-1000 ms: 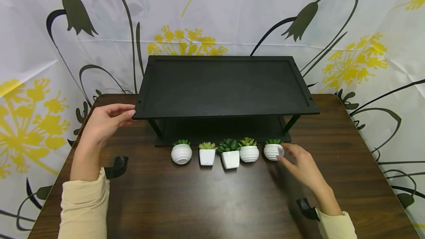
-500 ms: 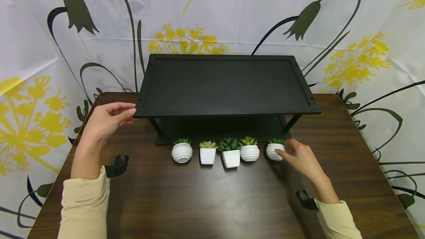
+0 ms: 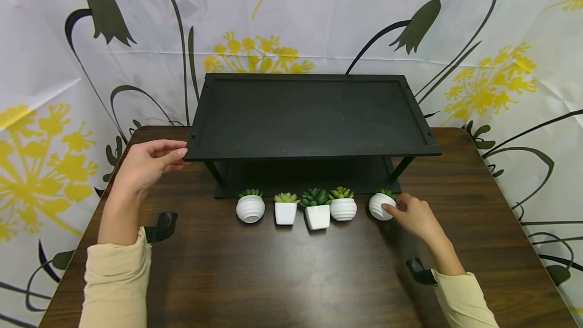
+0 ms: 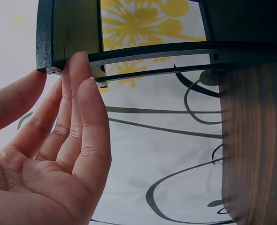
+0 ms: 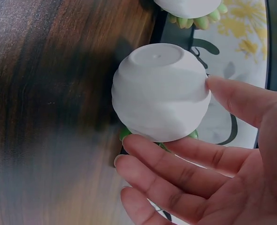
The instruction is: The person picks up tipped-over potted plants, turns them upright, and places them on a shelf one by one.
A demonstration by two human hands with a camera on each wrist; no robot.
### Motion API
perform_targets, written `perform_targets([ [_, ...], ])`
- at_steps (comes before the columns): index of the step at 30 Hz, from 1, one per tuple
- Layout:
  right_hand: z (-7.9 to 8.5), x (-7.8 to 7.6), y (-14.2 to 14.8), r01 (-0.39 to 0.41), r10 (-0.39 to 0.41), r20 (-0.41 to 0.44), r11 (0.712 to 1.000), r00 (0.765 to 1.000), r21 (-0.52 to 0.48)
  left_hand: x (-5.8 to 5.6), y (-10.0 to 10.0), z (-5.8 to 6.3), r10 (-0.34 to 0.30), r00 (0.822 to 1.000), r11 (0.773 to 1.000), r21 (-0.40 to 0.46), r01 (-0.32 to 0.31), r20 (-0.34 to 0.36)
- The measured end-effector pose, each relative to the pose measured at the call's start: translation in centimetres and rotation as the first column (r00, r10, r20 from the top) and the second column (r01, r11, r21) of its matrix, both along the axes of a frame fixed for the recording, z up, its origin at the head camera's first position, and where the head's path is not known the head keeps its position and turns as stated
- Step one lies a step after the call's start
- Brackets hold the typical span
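My left hand [image 3: 148, 166] pinches the front left corner of a black two-tier shelf [image 3: 305, 115]. In the left wrist view the thumb lies on the outer face of the shelf's board [image 4: 45, 37] and the fingertips on its underside. My right hand [image 3: 416, 216] holds the rightmost potted succulent [image 3: 380, 206], a ribbed round white pot with green leaves. It is tilted, its leaves leaning right. From the right wrist the pot's base [image 5: 157, 55] shows, with the thumb on one side and fingers near the leaves, which are mostly hidden.
Along the shelf's front stand a round-potted succulent [image 3: 250, 209], two square-potted ones [image 3: 285, 213] [image 3: 317, 216] and another round one [image 3: 343, 209]. The lower tier [image 3: 300, 176] lies behind them. A floral cloth [image 3: 291, 14] hangs behind the brown wooden table [image 3: 273, 277].
My right hand has shifted the rightmost potted succulent slightly to the right and tipped it, and its fingers have closed further round it. The left hand stays at the shelf corner.
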State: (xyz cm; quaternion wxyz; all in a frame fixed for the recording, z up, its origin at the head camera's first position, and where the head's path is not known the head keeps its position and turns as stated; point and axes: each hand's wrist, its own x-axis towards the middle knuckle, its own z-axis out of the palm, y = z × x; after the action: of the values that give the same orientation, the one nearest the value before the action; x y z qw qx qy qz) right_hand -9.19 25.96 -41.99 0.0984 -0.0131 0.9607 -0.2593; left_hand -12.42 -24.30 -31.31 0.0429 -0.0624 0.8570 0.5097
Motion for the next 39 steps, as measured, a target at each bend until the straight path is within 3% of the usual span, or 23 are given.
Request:
perform_targets([
  [19,0.0,-0.6,0.2,0.003,-0.003,-0.001,0.997,1.0,-0.079,0.1,0.0,0.0,0.003,1.0,1.0,0.019,-0.004,0.004],
  [27,-0.4,-1.2,0.3,0.005,0.0,0.055,0.997,0.998,-0.078,0.1,0.0,0.0,0.005,1.0,1.0,0.027,-0.006,0.003],
  [39,-1.1,-1.6,0.8,-0.012,0.042,0.163,0.984,0.986,-0.178,0.0,0.0,-0.1,-0.001,1.0,0.997,0.073,0.003,-0.021],
])
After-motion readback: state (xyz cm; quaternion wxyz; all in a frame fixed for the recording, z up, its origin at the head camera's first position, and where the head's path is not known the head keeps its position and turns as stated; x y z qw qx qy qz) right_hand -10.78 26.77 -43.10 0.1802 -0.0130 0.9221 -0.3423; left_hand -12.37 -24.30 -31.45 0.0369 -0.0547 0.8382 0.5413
